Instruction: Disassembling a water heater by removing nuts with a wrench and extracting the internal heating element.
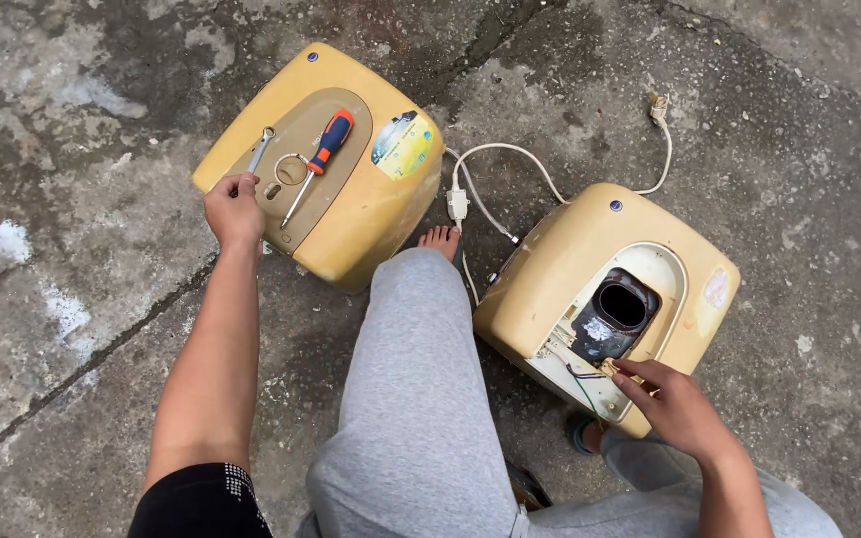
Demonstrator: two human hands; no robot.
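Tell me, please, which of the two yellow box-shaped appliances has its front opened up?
The yellow appliance by the right hand: the right-side unit shows a dark hole and loose wires; the left-side unit stays covered.

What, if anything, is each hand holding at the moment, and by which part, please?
Left hand grips the wrench's lower end; right hand pinches something small, unidentifiable, at the open heater.

A rectangular sticker (403,145) in blue, yellow and white sits on the upper right face of the left yellow casing (371,214). A small, pale, worn oval sticker (717,288) sits on the right edge of the right yellow casing (570,249).
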